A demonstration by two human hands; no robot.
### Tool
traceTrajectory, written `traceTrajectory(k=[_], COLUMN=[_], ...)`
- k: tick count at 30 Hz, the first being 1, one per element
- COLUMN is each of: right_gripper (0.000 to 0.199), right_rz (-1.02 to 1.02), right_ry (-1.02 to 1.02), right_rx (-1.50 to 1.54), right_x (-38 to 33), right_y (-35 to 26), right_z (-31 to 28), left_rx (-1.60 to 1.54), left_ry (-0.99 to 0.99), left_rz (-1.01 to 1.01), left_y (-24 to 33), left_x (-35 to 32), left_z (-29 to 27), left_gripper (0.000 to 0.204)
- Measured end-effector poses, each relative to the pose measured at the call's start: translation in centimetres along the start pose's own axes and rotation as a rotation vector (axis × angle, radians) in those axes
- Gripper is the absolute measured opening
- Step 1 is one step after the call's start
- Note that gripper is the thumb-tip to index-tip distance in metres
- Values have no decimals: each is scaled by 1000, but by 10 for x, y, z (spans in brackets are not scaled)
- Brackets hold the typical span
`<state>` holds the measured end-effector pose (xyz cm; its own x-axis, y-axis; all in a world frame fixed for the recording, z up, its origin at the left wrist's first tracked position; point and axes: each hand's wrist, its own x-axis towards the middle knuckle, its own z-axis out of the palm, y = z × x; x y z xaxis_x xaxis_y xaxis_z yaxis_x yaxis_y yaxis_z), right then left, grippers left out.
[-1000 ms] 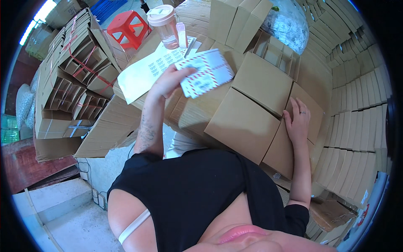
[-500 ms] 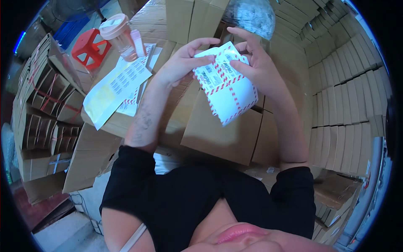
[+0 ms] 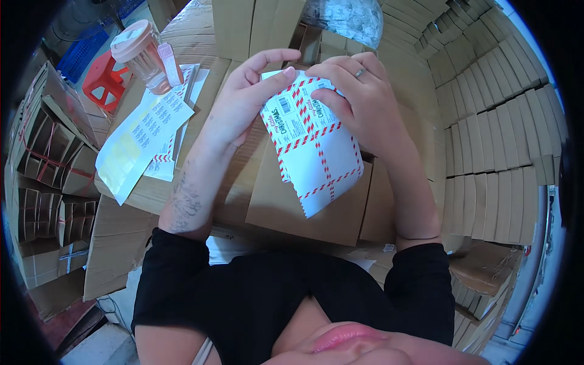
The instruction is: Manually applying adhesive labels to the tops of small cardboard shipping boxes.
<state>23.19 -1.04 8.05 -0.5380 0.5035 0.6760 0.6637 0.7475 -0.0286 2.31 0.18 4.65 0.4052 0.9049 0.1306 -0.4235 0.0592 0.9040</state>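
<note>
A white sheet of labels point(image 3: 333, 159) with red-and-white striped borders hangs curled between my two hands, over an open cardboard box point(image 3: 286, 207). My left hand point(image 3: 242, 100) pinches its upper left edge, thumb on the printed face and index finger stretched out above. On the upper right, my right hand point(image 3: 372, 97), with a ring on one finger, grips the same sheet with its thumb across the front. The fingers behind the sheet are hidden.
To the left lie more label sheets point(image 3: 143, 131), beside a pink-lidded clear cup point(image 3: 143, 58). A red plastic stool point(image 3: 103, 82) stands beyond. Stacks of flattened cartons point(image 3: 493, 140) line the right; bundled cardboard point(image 3: 48, 207) stands at left. A clear plastic bag point(image 3: 345, 21) sits at the back.
The label sheet appears lower and larger, with more of its blank lower part hanging down. My right hand's fingers have curled in over its top edge. The whole view has shifted slightly.
</note>
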Motion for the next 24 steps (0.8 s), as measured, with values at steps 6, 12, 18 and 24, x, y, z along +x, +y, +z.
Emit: traceTrajectory(k=[6, 12, 18, 24], right_gripper=[23, 29, 36, 34], right_rz=[-17, -244, -359, -422], right_ry=[-2, 201, 300, 324], right_rx=[25, -213, -418, -500], right_x=[-1, -1, -3, -7], right_y=[2, 0, -6, -8], right_z=[-6, -4, -2, -2], left_rx=[-46, 0, -27, -23], left_ry=[-68, -27, -109, -12], left_rz=[83, 96, 136, 137], left_y=[2, 2, 5, 6], left_x=[-2, -3, -3, -4], left_z=[2, 2, -5, 2], left_gripper=[50, 55, 59, 59])
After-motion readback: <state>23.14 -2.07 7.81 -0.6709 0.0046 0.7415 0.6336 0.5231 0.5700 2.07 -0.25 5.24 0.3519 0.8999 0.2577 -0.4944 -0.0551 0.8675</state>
